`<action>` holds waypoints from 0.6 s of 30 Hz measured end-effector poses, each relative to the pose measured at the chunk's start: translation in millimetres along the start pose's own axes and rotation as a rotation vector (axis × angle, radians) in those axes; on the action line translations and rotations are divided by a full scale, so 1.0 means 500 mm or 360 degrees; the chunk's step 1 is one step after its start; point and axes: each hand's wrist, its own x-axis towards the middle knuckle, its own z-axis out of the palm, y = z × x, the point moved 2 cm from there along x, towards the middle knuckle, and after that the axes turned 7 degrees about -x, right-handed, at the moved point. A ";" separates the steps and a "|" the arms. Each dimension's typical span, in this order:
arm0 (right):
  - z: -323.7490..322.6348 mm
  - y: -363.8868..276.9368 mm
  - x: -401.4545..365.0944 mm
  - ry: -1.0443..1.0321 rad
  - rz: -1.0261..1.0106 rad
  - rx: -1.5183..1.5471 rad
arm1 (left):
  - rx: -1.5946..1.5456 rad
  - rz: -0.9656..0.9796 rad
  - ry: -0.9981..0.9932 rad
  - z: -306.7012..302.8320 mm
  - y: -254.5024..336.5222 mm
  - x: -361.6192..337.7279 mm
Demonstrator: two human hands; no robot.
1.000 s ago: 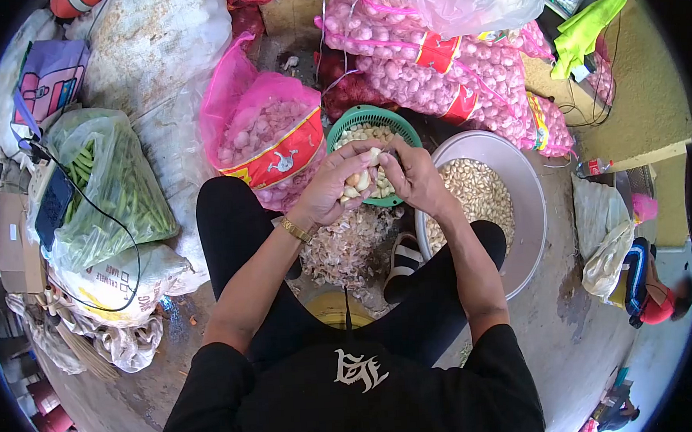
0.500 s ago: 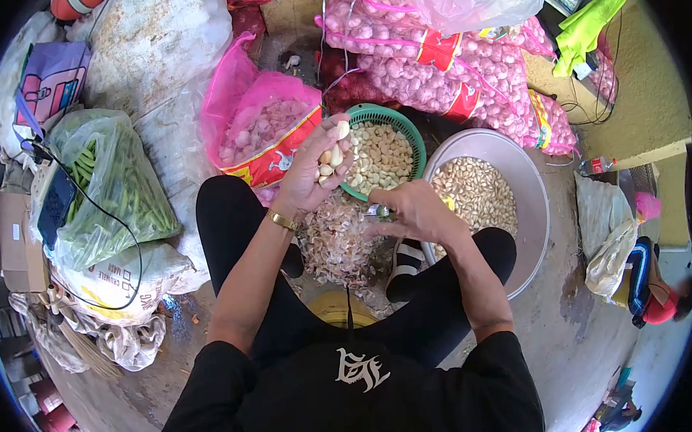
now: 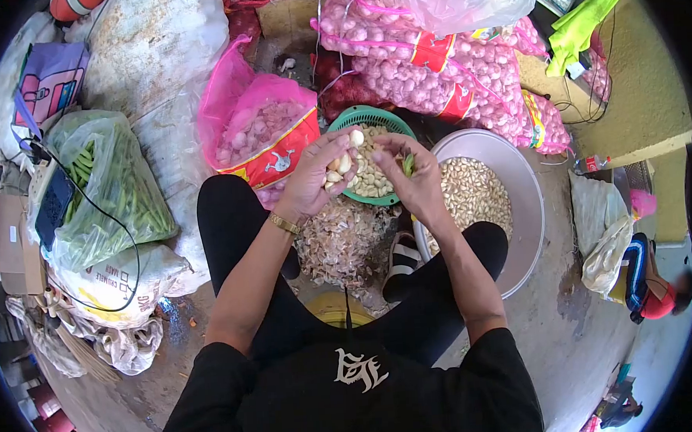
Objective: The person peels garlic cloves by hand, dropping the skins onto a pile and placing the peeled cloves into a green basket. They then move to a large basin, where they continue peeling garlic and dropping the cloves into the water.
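Note:
My left hand [image 3: 311,180] is closed around several garlic cloves [image 3: 339,169], with one pale clove [image 3: 356,138] at its fingertips. Facing it, my right hand [image 3: 421,185] grips a small tool with a green-yellow handle [image 3: 408,164]; its working end is hidden. The right fingertips are close to that pale clove. Both hands are above a green plastic basket [image 3: 404,124] holding peeled cloves [image 3: 374,185]. Garlic skins [image 3: 332,244] are heaped on the floor below. To the right, a pale tub [image 3: 530,206] contains many cloves [image 3: 470,194].
An open pink mesh bag [image 3: 222,85] of garlic stands beyond my left hand. Stacked garlic sacks [image 3: 475,72] fill the back right. At left are a clear bag of green pods [image 3: 121,177] and a printed sack [image 3: 122,282]. Another person [image 3: 659,289] is at far right.
My right hand has risen from above the skins to meet the left hand over the basket, turning its fingers upward. My left hand still holds the cloves and has shifted slightly.

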 end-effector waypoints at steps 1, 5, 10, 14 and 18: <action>0.002 0.005 0.007 0.0154 0.0051 0.0207 | 0.0049 -0.0009 0.0049 0.005 -0.003 0.000; 0.010 0.020 0.010 0.0006 0.0055 0.0282 | 0.0098 -0.0050 0.0006 0.013 -0.007 0.000; 0.013 0.028 0.015 0.0014 0.0147 0.0358 | 0.0135 -0.0029 0.0088 0.008 -0.006 0.003; 0.005 0.029 0.013 -0.0031 0.0283 0.0404 | 0.0164 -0.0022 0.0057 0.009 -0.013 0.006; -0.001 0.028 0.010 -0.0023 0.0441 0.0430 | 0.0327 0.0067 0.0056 0.012 -0.019 0.006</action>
